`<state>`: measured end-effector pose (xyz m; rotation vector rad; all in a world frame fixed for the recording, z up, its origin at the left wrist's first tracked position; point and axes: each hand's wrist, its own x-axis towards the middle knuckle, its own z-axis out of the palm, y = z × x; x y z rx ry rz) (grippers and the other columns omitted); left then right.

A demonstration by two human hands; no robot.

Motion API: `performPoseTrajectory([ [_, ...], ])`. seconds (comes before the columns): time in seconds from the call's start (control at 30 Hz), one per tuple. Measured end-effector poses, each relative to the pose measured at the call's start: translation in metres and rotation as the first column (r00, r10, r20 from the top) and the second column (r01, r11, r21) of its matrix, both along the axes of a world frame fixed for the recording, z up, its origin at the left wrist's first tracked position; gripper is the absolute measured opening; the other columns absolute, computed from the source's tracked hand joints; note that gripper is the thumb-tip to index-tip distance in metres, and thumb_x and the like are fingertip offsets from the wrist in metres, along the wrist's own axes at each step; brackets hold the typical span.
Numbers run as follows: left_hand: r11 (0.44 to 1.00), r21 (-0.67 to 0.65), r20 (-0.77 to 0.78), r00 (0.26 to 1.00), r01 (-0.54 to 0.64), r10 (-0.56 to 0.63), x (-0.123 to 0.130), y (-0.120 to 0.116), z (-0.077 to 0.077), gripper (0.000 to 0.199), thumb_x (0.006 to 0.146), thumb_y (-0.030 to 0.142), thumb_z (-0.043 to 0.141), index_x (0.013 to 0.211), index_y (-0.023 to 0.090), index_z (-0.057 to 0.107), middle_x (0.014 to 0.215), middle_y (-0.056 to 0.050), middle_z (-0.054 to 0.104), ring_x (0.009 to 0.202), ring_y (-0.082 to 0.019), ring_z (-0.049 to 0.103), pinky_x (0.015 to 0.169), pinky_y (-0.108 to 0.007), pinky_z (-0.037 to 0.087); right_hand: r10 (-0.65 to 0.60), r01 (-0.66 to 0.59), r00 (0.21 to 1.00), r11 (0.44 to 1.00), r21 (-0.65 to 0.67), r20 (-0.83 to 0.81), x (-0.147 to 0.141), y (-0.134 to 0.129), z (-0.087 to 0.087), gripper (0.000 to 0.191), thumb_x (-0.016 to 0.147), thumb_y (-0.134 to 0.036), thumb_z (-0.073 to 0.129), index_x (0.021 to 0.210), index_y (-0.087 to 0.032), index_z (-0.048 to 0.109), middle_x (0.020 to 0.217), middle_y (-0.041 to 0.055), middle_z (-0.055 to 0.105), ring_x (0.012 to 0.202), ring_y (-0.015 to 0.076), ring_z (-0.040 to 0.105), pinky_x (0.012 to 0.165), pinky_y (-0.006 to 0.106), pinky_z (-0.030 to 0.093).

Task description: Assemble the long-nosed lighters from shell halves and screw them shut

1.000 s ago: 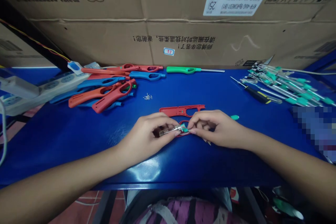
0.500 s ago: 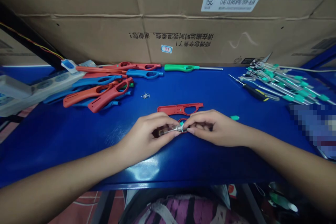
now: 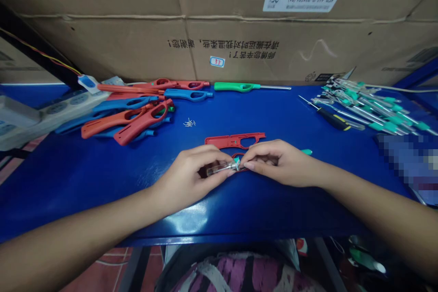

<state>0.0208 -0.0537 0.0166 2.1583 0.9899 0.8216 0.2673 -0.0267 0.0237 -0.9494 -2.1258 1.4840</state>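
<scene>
Above the near edge of the table, a clear lighter tank is pinched between the thumb and fingers of the left hand, with its metal-fitted end turned toward the right hand. The thumb and forefinger of the right hand are drawn together at that end, beside a small teal part; whether anything fine is nipped between them cannot be told. For close work here, the tank is probably best kept steady by its body, with only light, short movements made at the fitting, so that the small parts are not bent or knocked loose.

Just beyond the fingertips, a red ring-shaped piece is partly covered, and a red half shell is laid behind it. A teal tip is seen past the right hand. Farther off, small screws are gathered in a loose pile, and a black-and-yellow screwdriver is placed near a heap of metal lighter tubes. Red, orange and blue lighter handles are piled beside a power strip. At the back, a green lighter is set before a cardboard box.
</scene>
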Motion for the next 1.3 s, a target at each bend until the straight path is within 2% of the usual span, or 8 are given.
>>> performPoseTrajectory([
  [0.47,1.000,0.005,0.005,1.000,0.007,-0.007,0.002,0.001,-0.004,0.015,0.090,0.022,0.072,0.105,0.019,0.075,0.091,-0.001,0.072,0.075,-0.009,0.065,0.067,-0.019,0.049,-0.026,0.026,1.000,0.998,-0.057,0.000,-0.003,-0.001,-0.002,0.023,0.095,-0.034,0.060,0.091,-0.014,0.070,0.085,0.0024,0.069,0.072,0.0097,0.057,0.063,0.021,0.043],
  [0.73,1.000,-0.009,0.043,0.999,-0.019,0.020,0.003,-0.001,-0.007,0.014,0.088,0.020,0.074,0.102,0.018,0.076,0.088,0.000,0.071,0.070,-0.007,0.063,0.063,-0.018,0.048,-0.049,0.050,0.999,0.997,-0.057,0.013,-0.004,-0.003,-0.004,0.027,0.096,-0.036,0.058,0.087,-0.013,0.068,0.070,-0.0021,0.055,0.059,0.0072,0.041,0.052,0.021,0.032],
  [0.97,0.997,-0.073,0.094,0.995,-0.035,0.042,0.008,-0.003,-0.005,0.010,0.087,0.019,0.074,0.096,0.017,0.077,0.080,0.000,0.069,0.063,-0.007,0.060,0.056,-0.017,0.046,-0.046,0.047,0.999,0.997,-0.063,0.014,-0.006,-0.003,-0.003,0.026,0.096,-0.036,0.059,0.087,-0.013,0.067,0.070,-0.0022,0.055,0.059,0.0071,0.041,0.052,0.021,0.030],
  [1.13,0.996,-0.069,0.123,0.991,-0.049,0.058,0.011,-0.004,-0.006,0.007,0.085,0.018,0.075,0.092,0.016,0.077,0.076,0.000,0.067,0.059,-0.007,0.058,0.054,-0.017,0.045,-0.047,0.049,0.999,0.996,-0.080,0.024,-0.005,-0.003,-0.003,0.025,0.095,-0.036,0.060,0.086,-0.013,0.067,0.065,-0.0041,0.051,0.057,0.0068,0.039,0.051,0.021,0.029],
  [1.3,0.997,-0.049,0.125,0.990,-0.056,0.062,0.013,-0.004,-0.006,0.007,0.085,0.018,0.075,0.091,0.014,0.077,0.075,-0.001,0.067,0.059,-0.007,0.058,0.054,-0.017,0.046,-0.073,0.076,0.997,0.991,-0.107,0.028,-0.006,-0.004,-0.003,0.024,0.092,-0.036,0.064,0.086,-0.013,0.068,0.064,-0.0035,0.053,0.056,0.0069,0.042,0.050,0.020,0.031],
])
